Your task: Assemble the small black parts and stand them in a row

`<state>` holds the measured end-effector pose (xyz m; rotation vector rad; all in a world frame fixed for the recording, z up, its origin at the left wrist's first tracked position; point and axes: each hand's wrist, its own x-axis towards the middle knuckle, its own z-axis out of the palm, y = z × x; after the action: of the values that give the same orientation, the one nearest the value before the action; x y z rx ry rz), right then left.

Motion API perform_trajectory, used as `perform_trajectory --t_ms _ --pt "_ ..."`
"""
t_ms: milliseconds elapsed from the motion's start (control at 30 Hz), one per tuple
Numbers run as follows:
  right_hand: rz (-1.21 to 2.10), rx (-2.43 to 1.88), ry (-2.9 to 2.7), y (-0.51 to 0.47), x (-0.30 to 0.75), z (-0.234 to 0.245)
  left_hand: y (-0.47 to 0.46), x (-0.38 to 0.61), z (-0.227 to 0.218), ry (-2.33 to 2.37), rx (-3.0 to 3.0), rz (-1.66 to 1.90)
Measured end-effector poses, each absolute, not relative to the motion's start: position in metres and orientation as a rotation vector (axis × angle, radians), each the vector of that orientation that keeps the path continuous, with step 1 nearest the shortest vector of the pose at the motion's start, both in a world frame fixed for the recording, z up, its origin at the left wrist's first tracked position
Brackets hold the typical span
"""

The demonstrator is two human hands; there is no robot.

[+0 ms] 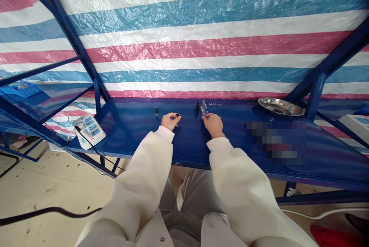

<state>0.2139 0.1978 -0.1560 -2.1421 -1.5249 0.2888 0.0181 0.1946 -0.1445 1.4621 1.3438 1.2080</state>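
Over the middle of the blue table, my left hand (170, 121) pinches a small black piece (178, 115) between thumb and fingers. My right hand (213, 124) is closed at the fingertips, at the near edge of a cluster of small clear plastic pieces (203, 106). Whatever sits between those fingertips is too small to make out. Just left of the clear cluster is a group of small black pieces (197, 107). Behind my right hand lies a row of several small shiny pieces (214, 105). A small black-and-white cylinder (156, 110) stands to the left of my left hand.
A round metal tray (281, 107) rests at the back right of the blue table (132, 131). Nearer on the right is a blurred-out patch (273, 143). A white power strip (90, 131) with a plugged-in cable occupies the left end. Blue frame posts and a striped sheet stand behind.
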Motion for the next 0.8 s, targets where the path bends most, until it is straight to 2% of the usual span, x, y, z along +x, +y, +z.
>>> perform_trajectory --t_ms 300,467,800 --pt "0.265 -2.117 -1.505 0.201 0.215 -0.163 0.200 0.033 -0.142 1.383 1.872 1.189" --pt "0.295 -2.134 -1.493 0.202 0.215 -0.161 0.216 0.059 -0.142 1.391 2.098 1.020" --pt "0.280 -2.120 -1.477 0.204 0.216 -0.164 0.228 0.095 -0.151 1.553 1.988 0.913"
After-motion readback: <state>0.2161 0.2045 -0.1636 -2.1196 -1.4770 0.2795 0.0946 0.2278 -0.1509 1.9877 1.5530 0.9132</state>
